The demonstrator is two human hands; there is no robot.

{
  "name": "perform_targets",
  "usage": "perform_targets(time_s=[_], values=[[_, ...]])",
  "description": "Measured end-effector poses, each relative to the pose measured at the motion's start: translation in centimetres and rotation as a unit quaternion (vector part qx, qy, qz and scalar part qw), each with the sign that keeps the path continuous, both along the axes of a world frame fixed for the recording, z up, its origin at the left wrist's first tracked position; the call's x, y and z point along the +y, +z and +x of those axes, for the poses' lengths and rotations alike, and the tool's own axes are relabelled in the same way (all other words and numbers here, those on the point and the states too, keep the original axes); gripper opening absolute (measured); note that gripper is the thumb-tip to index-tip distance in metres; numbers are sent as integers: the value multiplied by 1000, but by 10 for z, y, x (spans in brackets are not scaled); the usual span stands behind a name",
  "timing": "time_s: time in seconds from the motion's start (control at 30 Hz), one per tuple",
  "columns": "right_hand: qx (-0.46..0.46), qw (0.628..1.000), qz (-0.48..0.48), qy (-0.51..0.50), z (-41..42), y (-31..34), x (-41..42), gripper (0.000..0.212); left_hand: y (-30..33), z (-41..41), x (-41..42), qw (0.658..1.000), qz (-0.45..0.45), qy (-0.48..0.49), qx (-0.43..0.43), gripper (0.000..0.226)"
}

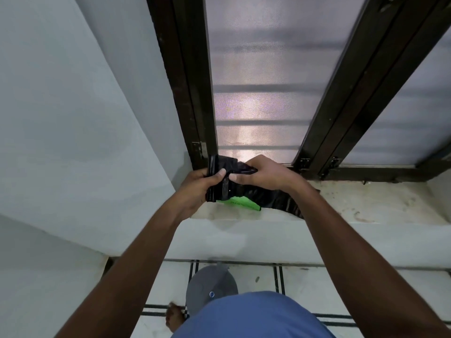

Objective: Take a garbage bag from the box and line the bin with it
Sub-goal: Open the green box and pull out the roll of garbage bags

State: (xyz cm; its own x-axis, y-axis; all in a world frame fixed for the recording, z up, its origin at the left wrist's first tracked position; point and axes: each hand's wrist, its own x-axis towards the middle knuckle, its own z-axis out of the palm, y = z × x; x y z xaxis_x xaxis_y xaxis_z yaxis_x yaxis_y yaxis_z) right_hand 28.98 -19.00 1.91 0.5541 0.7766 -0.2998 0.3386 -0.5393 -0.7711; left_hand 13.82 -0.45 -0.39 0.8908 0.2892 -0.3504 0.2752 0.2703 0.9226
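Note:
A folded black garbage bag [225, 167] is held up over the window sill between both hands. My left hand [197, 189] grips its folded left end, thumb on top. My right hand [263, 174] pinches the bag's right part beside it. Below the hands a green box [240, 203] lies on the sill, with more black plastic [275, 201] trailing under my right wrist. On the floor near my feet stands the grey bin [210, 287], lid shut, partly hidden by my blue shirt.
The pale stone window sill [366, 206] runs right of the box. Dark window frames [192, 93] with frosted mesh panes rise behind it. A white wall [73, 118] closes in on the left. White floor tiles [256, 279] with dark lines and a bare foot [174, 317] lie below.

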Motion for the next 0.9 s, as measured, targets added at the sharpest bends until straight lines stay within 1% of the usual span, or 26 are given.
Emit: perform_targets(time_s=[0.07,0.13,0.2,0.33,0.43,0.5,0.53,0.6,0.67,0.7,0.77,0.9], values=[[-12,1000,-1,5,0,-1,-1,57,-1,1,-3,1000,10,-6,1,31],[-23,1000,-11,5,0,0,-2,48,-4,3,-5,1000,19,-3,3,29],[-45,999,-29,8,-2,3,0,48,-7,6,-7,1000,25,7,6,27],[-156,985,-77,18,-2,9,3,40,-9,11,-12,999,26,35,1,23],[-205,974,-93,11,-5,11,9,33,-6,14,-13,999,25,36,-4,13],[-259,959,-114,-27,1,5,6,27,-3,13,-11,999,12,34,-8,17],[-276,952,-117,-63,8,0,-1,24,0,11,-9,999,6,33,-13,20],[-251,953,-93,-144,27,-9,-20,27,7,6,1,999,5,46,-24,21],[-201,959,-52,-192,39,-14,-31,34,9,4,11,997,5,64,-32,15],[-194,960,-37,-199,41,-13,-32,38,9,5,12,997,-2,74,-30,17],[-202,960,-9,-195,41,-14,-29,43,6,8,11,996,-33,83,-17,28],[-164,965,53,-198,37,-23,-31,37,-4,14,1,994,-86,68,1,44]])
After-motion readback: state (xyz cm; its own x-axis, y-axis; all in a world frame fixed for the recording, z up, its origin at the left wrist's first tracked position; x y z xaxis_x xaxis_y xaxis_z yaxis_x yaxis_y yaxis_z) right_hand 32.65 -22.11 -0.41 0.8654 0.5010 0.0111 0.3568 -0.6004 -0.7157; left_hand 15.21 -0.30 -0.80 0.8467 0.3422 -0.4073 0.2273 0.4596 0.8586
